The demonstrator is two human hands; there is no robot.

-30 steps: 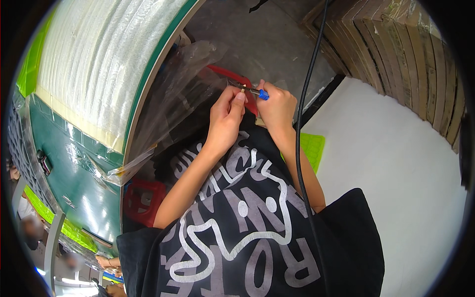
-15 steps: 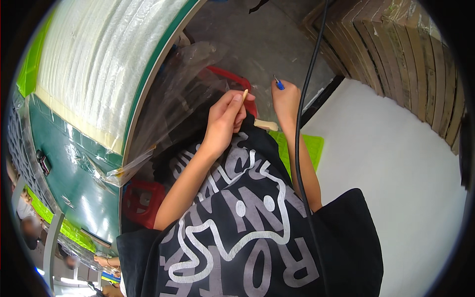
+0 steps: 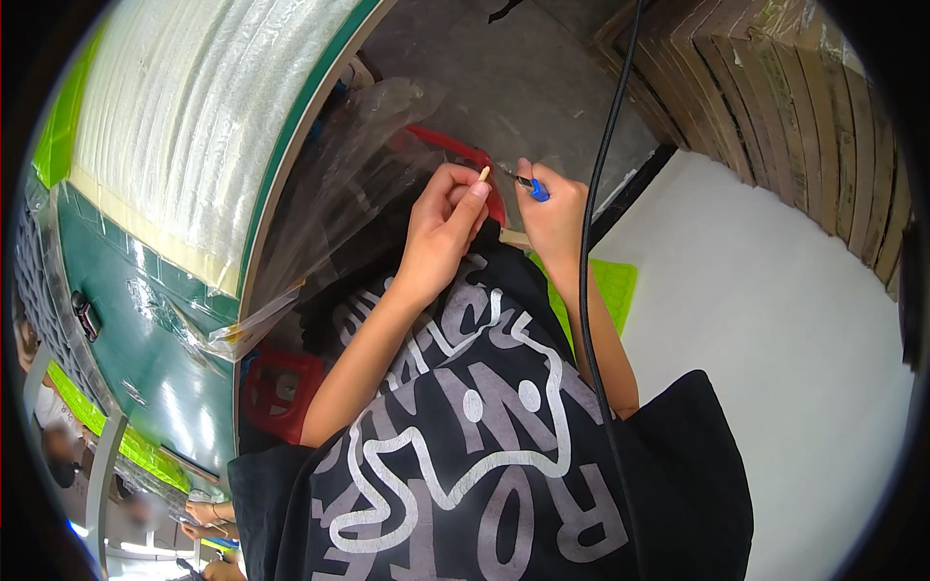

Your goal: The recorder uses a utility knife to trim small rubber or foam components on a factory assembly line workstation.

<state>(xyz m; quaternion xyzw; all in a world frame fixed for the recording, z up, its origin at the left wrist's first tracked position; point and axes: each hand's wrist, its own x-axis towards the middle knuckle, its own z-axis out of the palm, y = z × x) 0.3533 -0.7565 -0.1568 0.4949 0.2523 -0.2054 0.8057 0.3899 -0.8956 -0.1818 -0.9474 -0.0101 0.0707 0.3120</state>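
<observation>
My left hand (image 3: 446, 218) is closed, pinching a small pale cream piece (image 3: 483, 174) between thumb and fingers; only its end shows. To its right, my right hand (image 3: 557, 215) is wrapped round a blue craft knife (image 3: 539, 191), whose thin dark metal tip points left toward the cream piece. A small gap seems to lie between tip and piece. Beneath my hands, a larger cream-coloured piece (image 3: 514, 238) sits at the edge of my dark clothing, partly hidden by my right hand. Behind my wrist is a bright green plastic tray or basket (image 3: 612, 290).
A green table (image 3: 145, 320) with a stack of white foam sheets (image 3: 203, 107) stands at left, clear plastic film (image 3: 368, 145) hanging from its edge. Red plastic stools (image 3: 283, 392) are near my legs. A black cable (image 3: 608, 136) hangs in front. Stacked cardboard (image 3: 775, 97) stands at far right.
My right hand has turned and shifted left, bringing the knife tip from pointing up to pointing at the cream piece. My left hand has tilted the piece slightly.
</observation>
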